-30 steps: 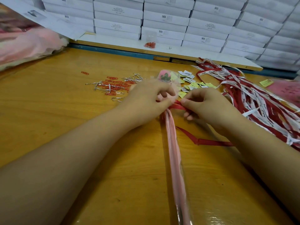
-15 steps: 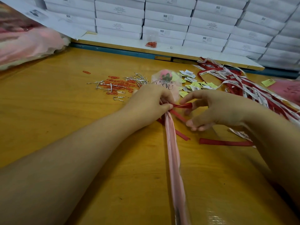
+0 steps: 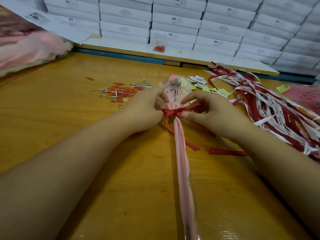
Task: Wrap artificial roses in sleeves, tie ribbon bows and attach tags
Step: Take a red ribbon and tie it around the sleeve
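The left hand [image 3: 145, 111] pinched the left side of a red ribbon [image 3: 173, 112] knotted around the neck of a wrapped rose, fingers curled tight against the knot. The right hand [image 3: 213, 115] pinched the ribbon's right loop between thumb and forefinger, its other fingers loosely bent. The knot sat directly between the two hands, just below the flower. The rose [image 3: 174, 82] lay head away from the person inside a clear printed sleeve [image 3: 183, 161], whose pink lining ran from the knot back toward the person along the wooden table [image 3: 69, 127]. Two loose ribbon tails trailed down on either side of the sleeve, one passing under the right wrist. Left of the hands lay scattered red paper clips [image 3: 121, 93] and silver twist ties [image 3: 142, 84]. Beyond the right hand lay small white and yellow tags [image 3: 199, 82], and farther right a heap of red and white ribbons [image 3: 270, 104]. Stacked white boxes [image 3: 173, 19] lined the far edge.
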`<control>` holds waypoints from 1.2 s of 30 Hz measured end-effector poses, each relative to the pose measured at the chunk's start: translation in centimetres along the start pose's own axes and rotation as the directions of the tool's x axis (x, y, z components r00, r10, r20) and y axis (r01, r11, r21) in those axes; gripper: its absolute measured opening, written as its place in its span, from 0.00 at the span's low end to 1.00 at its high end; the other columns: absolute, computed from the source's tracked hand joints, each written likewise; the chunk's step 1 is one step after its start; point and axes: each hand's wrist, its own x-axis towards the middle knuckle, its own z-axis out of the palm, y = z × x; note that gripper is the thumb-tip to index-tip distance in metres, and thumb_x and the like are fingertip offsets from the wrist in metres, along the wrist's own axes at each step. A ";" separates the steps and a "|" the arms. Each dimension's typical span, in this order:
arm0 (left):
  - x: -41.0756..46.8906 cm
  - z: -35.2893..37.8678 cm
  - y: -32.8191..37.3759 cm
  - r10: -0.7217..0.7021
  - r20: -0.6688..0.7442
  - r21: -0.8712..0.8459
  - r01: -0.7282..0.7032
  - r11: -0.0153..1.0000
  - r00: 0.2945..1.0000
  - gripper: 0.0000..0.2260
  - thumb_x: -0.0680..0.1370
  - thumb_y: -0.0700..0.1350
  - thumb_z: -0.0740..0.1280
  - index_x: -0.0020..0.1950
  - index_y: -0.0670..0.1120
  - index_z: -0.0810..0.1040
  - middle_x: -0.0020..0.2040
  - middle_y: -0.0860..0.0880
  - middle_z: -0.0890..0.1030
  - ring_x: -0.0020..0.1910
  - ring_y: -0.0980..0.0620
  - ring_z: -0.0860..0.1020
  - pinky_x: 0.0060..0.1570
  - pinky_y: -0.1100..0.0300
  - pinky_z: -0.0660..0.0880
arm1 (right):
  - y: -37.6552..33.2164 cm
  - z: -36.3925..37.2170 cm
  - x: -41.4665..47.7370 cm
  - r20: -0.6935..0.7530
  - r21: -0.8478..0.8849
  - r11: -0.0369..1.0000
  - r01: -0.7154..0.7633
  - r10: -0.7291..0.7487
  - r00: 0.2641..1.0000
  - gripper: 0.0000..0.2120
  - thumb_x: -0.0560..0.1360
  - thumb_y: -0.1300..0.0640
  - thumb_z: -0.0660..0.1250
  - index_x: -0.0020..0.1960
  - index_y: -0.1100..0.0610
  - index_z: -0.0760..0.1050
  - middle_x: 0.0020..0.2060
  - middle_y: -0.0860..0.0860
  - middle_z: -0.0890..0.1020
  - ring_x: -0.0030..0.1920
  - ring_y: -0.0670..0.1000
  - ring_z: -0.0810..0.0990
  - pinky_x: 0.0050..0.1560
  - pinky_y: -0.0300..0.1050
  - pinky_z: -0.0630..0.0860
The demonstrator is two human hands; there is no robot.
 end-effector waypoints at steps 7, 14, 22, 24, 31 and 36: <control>0.0 -0.1 0.4 -0.007 0.013 0.022 0.006 1.000 1.000 0.06 0.75 0.46 0.70 0.47 0.56 0.76 0.44 0.54 0.77 0.44 0.59 0.76 0.43 0.67 0.71 | 0.0 0.7 0.4 -0.099 0.068 0.997 0.036 -0.029 0.995 0.02 0.74 0.58 0.71 0.46 0.52 0.82 0.40 0.41 0.81 0.41 0.39 0.79 0.41 0.27 0.73; -0.2 0.2 1.4 -0.066 0.015 -0.144 0.067 0.987 0.998 0.03 0.75 0.42 0.69 0.43 0.49 0.77 0.42 0.45 0.83 0.43 0.50 0.82 0.52 0.56 0.77 | 0.2 0.7 0.0 -0.064 0.347 0.936 -0.052 0.078 0.995 0.05 0.77 0.58 0.67 0.45 0.57 0.81 0.29 0.47 0.81 0.30 0.41 0.78 0.32 0.32 0.74; -0.2 0.2 1.6 -0.081 -0.033 -0.214 0.072 0.974 0.996 0.08 0.75 0.49 0.70 0.43 0.45 0.81 0.38 0.48 0.84 0.36 0.53 0.82 0.45 0.59 0.79 | 0.0 0.8 0.1 -0.049 0.264 0.963 -0.053 0.068 0.997 0.03 0.75 0.61 0.69 0.44 0.58 0.82 0.34 0.52 0.83 0.31 0.43 0.80 0.35 0.34 0.77; -0.2 0.3 1.6 -0.071 -0.070 -0.146 0.061 0.987 0.995 0.06 0.73 0.48 0.72 0.41 0.47 0.81 0.39 0.48 0.84 0.37 0.53 0.82 0.44 0.60 0.79 | 0.1 0.8 0.1 -0.031 0.322 0.944 -0.076 0.091 0.995 0.05 0.76 0.62 0.68 0.43 0.58 0.82 0.32 0.51 0.83 0.32 0.43 0.80 0.38 0.36 0.79; -0.2 -0.1 1.4 -0.035 -0.119 0.078 0.044 0.996 0.992 0.03 0.73 0.44 0.72 0.39 0.47 0.82 0.35 0.53 0.80 0.37 0.57 0.78 0.36 0.68 0.71 | 0.3 0.5 -0.3 -0.015 0.210 0.970 -0.120 0.125 0.992 0.05 0.75 0.63 0.69 0.43 0.54 0.81 0.28 0.49 0.82 0.28 0.41 0.78 0.30 0.31 0.73; -0.1 -0.3 1.4 0.012 -0.138 0.246 0.023 0.969 0.990 0.07 0.74 0.45 0.71 0.36 0.52 0.79 0.32 0.59 0.71 0.33 0.62 0.68 0.29 0.70 0.60 | 0.1 0.3 -0.2 -0.024 0.047 0.993 -0.105 0.107 0.994 0.09 0.73 0.64 0.69 0.41 0.51 0.78 0.32 0.49 0.80 0.27 0.40 0.74 0.29 0.30 0.70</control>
